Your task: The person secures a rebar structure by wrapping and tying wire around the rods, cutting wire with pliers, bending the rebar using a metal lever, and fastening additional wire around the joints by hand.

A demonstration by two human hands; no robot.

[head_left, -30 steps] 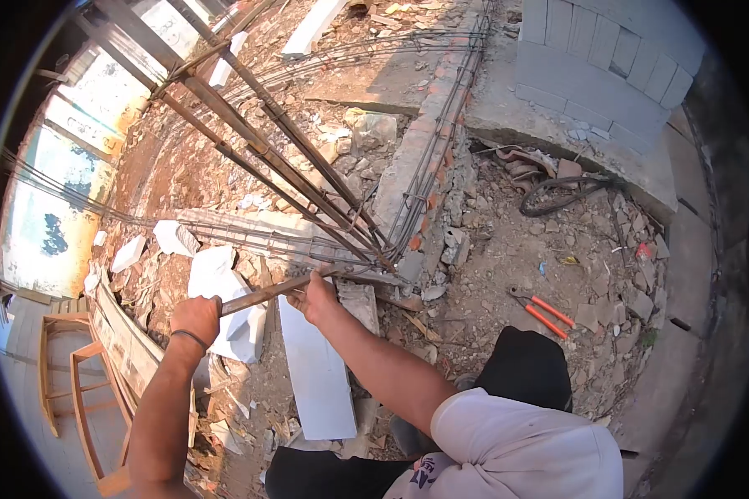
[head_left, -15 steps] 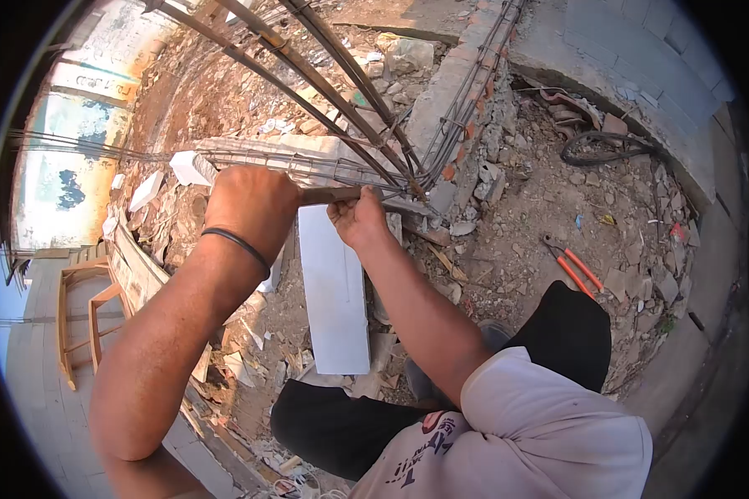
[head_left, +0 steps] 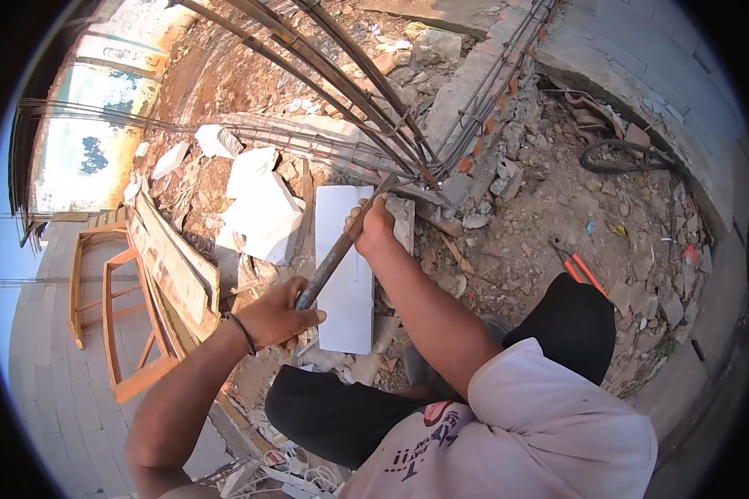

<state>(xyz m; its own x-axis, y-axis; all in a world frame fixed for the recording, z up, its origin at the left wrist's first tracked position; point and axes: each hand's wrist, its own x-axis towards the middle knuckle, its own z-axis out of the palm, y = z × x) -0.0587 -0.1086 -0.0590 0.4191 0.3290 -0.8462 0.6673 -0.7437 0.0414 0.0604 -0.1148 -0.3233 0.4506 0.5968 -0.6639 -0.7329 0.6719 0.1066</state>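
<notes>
A dark metal bar (head_left: 339, 250) slants across the middle of the view, its upper end close to the foot of the upright rebar column (head_left: 341, 79). My left hand (head_left: 276, 316) is closed around the bar's lower end, thumb lying along it. Higher up, my right hand (head_left: 374, 224) grips the same bar near its upper end. Beneath the bar a long white block (head_left: 345, 303) lies on the rubble. Whether the bar's tip touches the rebar, I cannot tell.
Pliers with orange handles (head_left: 588, 272) lie right of my knee. Broken white blocks (head_left: 262, 212) and wooden frames (head_left: 112, 320) are on the left. Horizontal rebar (head_left: 308, 145) runs along the footing, and a black hose (head_left: 628, 158) lies at the upper right.
My left hand has come down and toward me, swinging the bar from nearly level to a steep slant. My right hand still holds it. The view has shifted.
</notes>
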